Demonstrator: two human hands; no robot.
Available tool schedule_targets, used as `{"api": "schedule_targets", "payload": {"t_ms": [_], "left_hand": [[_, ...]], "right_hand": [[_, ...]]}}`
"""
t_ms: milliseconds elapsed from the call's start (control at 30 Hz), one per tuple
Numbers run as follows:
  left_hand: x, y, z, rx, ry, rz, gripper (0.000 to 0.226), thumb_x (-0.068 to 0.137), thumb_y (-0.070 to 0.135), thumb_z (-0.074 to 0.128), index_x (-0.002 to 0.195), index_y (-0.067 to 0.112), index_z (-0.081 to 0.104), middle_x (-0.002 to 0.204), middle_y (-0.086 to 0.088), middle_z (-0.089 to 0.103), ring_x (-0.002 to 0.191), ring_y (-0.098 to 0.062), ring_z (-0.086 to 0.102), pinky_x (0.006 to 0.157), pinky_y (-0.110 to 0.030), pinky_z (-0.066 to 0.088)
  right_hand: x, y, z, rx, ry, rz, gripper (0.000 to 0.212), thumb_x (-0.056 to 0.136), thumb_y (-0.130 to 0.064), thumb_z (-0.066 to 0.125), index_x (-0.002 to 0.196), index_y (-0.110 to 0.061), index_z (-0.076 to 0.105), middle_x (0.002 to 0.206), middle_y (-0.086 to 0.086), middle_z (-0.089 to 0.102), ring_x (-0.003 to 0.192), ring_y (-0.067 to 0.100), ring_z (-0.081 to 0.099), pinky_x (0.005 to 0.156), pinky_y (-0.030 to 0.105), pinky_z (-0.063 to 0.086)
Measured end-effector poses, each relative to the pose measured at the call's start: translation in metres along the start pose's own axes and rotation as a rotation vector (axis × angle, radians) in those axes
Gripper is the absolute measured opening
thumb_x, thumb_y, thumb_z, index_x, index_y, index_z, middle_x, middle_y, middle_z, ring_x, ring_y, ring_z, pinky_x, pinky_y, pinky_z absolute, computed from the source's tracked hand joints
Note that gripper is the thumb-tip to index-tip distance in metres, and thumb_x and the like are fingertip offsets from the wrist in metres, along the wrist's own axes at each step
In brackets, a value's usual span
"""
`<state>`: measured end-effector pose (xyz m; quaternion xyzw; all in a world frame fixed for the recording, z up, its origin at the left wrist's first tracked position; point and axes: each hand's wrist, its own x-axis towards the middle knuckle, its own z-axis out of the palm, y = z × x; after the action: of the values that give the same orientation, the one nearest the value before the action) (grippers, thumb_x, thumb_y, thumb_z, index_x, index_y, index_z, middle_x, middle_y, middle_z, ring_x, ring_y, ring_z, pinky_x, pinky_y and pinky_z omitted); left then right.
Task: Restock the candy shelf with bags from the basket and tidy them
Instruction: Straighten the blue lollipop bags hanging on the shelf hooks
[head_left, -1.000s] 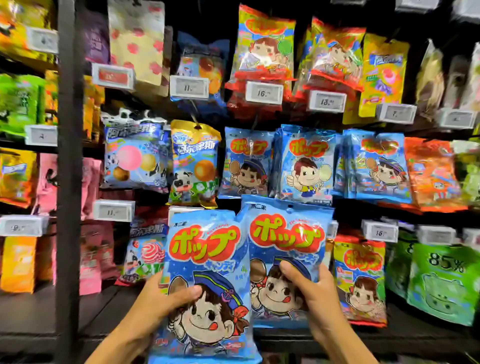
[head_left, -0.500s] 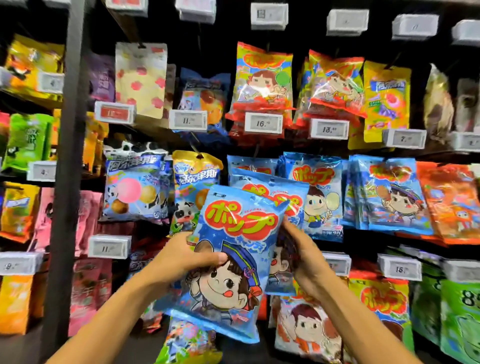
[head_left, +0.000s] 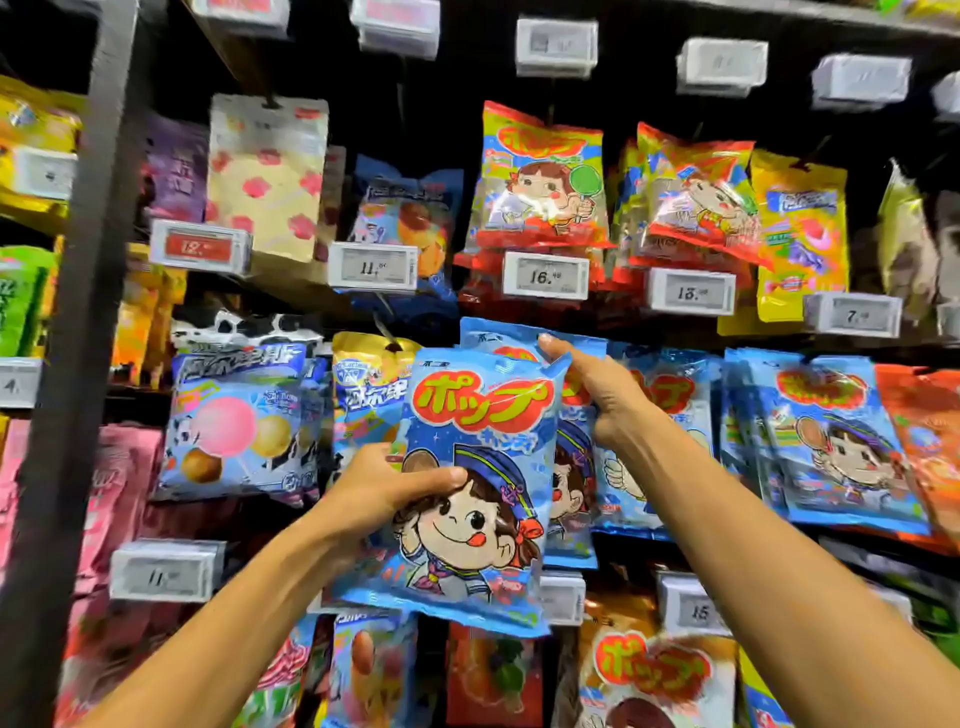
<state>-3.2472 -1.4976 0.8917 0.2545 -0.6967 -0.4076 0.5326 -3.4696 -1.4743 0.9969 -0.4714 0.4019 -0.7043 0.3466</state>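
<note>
**Item:** front blue candy bag, cartoon-girl print.
- Position: held in front of the middle row, slightly tilted, not yet hung.
- Holder: left hand, clamped on the bag's left edge with the thumb across the front.

**Item:** rear blue candy bag, same print, mostly hidden behind the first.
- Holder: right hand, fingers closed on the upper edge, forefinger lying along the top seam.

**Change:** a second earlier both bags sat low and side by side, each gripped by its lower half. Since then both had risen to the level of the hanging blue bags and overlapped. The right hand had moved from its bag's side to its top.

**Reading:** the rear bag looked about to go onto the peg below the price tag. Whether its hole had caught could not be told. The front bag would likely follow.

**Basket:** not in view.
</note>
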Motion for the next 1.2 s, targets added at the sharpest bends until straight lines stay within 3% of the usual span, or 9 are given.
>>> {"api": "schedule_targets", "payload": {"t_ms": [67,200,400,633,733,833,900,1067,1200], "left_hand": [[0.008,-0.002,-0.002,-0.007,0.009,-0.004,0.050,0.043,0.048,0.089,0.068,0.014,0.061,0.059,-0.004,0.061,0.052,-0.016,0.051,0.051,-0.023,0.039],[0.021,-0.002,-0.006,0.003,0.001,0.002,0.046,0.045,0.051,0.089,0.058,0.020,0.057,0.054,0.001,0.058,0.045,-0.009,0.050,0.043,-0.014,0.038],[0.032,0.003,-0.008,-0.042,-0.028,0.027,0.048,0.050,0.043,0.090,0.068,0.012,0.059,0.056,0.000,0.063,0.047,-0.011,0.060,0.044,-0.015,0.044],[0.032,-0.004,-0.011,-0.046,-0.009,-0.004,0.061,0.051,0.041,0.092,0.085,-0.003,0.065,0.079,-0.013,0.075,0.065,-0.020,0.071,0.054,-0.023,0.054],[0.031,-0.004,-0.010,-0.052,-0.005,-0.006,0.050,0.054,0.036,0.093,0.083,0.004,0.066,0.072,-0.008,0.074,0.061,-0.017,0.070,0.052,-0.020,0.053],[0.031,0.001,-0.010,-0.044,-0.002,0.001,0.043,0.052,0.035,0.091,0.080,0.010,0.069,0.072,-0.007,0.074,0.059,-0.016,0.070,0.051,-0.019,0.052],[0.031,0.003,-0.011,-0.033,-0.014,0.006,0.036,0.052,0.036,0.090,0.073,0.015,0.070,0.068,-0.004,0.073,0.056,-0.015,0.068,0.049,-0.018,0.050],[0.032,0.002,-0.011,-0.021,0.010,0.012,0.067,0.051,0.037,0.092,0.098,-0.003,0.067,0.091,-0.019,0.075,0.069,-0.021,0.072,0.055,-0.023,0.056],[0.029,-0.003,-0.010,-0.021,0.013,0.026,0.086,0.049,0.041,0.094,0.105,-0.013,0.057,0.099,-0.028,0.069,0.071,-0.025,0.069,0.060,-0.026,0.058]], "right_hand": [[0.012,-0.002,0.005,0.002,0.077,-0.022,0.064,0.066,-0.028,0.088,0.119,0.001,0.066,0.107,0.018,0.071,0.091,0.029,0.069,0.087,0.048,0.057],[0.029,-0.008,0.013,0.006,0.181,-0.055,0.048,0.069,-0.024,0.086,0.105,-0.005,0.061,0.079,0.008,0.061,0.053,0.015,0.049,0.047,0.027,0.042],[0.046,-0.012,0.016,0.032,0.249,-0.071,0.019,0.079,-0.017,0.078,0.087,-0.009,0.063,0.088,0.013,0.066,0.065,0.021,0.059,0.062,0.032,0.049],[0.040,-0.011,0.021,0.010,0.219,-0.045,0.040,0.073,-0.020,0.083,0.105,-0.006,0.066,0.080,0.011,0.066,0.044,0.014,0.057,0.035,0.019,0.043],[0.039,-0.010,0.021,-0.006,0.185,-0.041,0.042,0.073,-0.020,0.083,0.108,-0.005,0.066,0.085,0.012,0.068,0.051,0.017,0.063,0.040,0.022,0.050],[0.039,-0.011,0.021,0.019,0.164,-0.012,0.026,0.082,-0.019,0.074,0.103,-0.007,0.064,0.098,0.016,0.070,0.075,0.029,0.068,0.073,0.044,0.061],[0.038,-0.014,0.021,0.034,0.171,0.000,0.015,0.087,-0.018,0.068,0.098,-0.010,0.060,0.090,0.015,0.068,0.069,0.027,0.065,0.069,0.041,0.059],[0.034,-0.017,0.025,0.025,0.160,0.030,0.039,0.082,-0.013,0.071,0.119,-0.004,0.064,0.110,0.020,0.071,0.101,0.035,0.069,0.088,0.054,0.055],[0.032,-0.017,0.025,0.018,0.175,-0.001,0.042,0.079,-0.009,0.073,0.120,-0.001,0.064,0.111,0.021,0.070,0.093,0.032,0.069,0.086,0.051,0.057]]}}
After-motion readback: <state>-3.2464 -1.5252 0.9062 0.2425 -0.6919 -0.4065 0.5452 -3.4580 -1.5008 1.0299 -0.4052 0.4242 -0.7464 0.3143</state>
